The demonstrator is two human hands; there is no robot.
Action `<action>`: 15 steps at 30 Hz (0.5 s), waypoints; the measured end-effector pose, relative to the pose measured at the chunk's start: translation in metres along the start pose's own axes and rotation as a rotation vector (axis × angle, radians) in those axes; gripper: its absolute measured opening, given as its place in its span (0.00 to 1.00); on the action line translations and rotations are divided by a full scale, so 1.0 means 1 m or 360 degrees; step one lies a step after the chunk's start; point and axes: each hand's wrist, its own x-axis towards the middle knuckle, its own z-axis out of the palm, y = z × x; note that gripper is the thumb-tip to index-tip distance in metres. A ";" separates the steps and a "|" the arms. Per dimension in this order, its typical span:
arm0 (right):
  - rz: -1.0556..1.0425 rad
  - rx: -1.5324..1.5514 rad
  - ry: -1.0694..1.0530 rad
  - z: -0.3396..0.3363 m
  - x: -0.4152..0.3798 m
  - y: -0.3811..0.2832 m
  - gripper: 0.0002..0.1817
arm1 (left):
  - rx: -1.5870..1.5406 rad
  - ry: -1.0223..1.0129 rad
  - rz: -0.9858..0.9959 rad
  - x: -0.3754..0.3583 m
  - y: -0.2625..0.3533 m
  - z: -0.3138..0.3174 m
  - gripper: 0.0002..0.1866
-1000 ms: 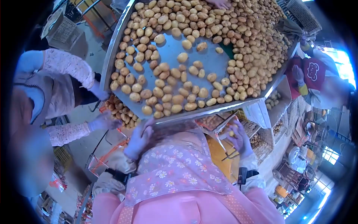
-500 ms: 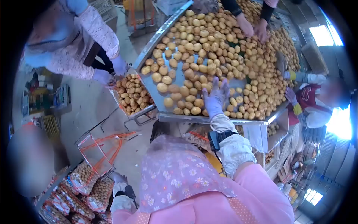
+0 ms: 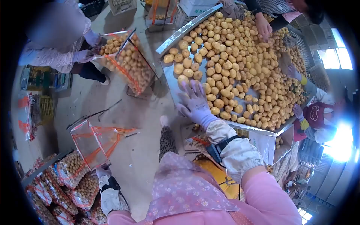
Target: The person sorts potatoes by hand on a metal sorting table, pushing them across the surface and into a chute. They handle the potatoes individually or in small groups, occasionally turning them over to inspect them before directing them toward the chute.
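My right hand point(image 3: 197, 106), in a pale purple glove, is open with fingers spread at the left front edge of a metal sorting table point(image 3: 168, 77). It touches or hovers just over the potatoes point(image 3: 225, 73) there. My left hand point(image 3: 103, 171), also gloved, is low on the left, at the lower corner of a wire frame point(image 3: 81, 148) with a clear, orange-striped bag on it. Its fingers are too small and hidden to tell whether they grip the frame. No potatoes show inside that bag.
At the upper left a co-worker's gloved hands point(image 3: 84, 56) are on a filled potato bag point(image 3: 129, 67) in a frame. Other co-workers' hands point(image 3: 263, 27) work over the potatoes. Filled net bags point(image 3: 84, 191) lie at the lower left. A cardboard box point(image 3: 287, 144) stands beneath the table's right side.
The view has shifted. My right hand has moved left over the table towards its left edge, still open. The co-worker's filled bag has moved away from the table corner. My left hand is closer to the frame's corner.
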 end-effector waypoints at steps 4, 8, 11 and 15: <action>-0.0030 0.0123 0.0056 0.001 -0.002 -0.001 0.29 | -0.0328 -0.0619 -0.0277 -0.039 -0.037 0.027 0.11; -0.0014 0.0178 0.0077 0.002 -0.008 -0.001 0.27 | -0.0525 -0.0446 -0.0588 -0.122 -0.077 0.094 0.13; 0.0030 0.0204 0.0091 0.001 -0.006 -0.002 0.24 | -0.0922 -0.0824 -0.0967 -0.143 -0.100 0.133 0.13; 0.0088 0.0316 0.0126 0.004 -0.006 -0.002 0.21 | -0.0580 -0.0590 -0.0499 -0.206 -0.117 0.212 0.13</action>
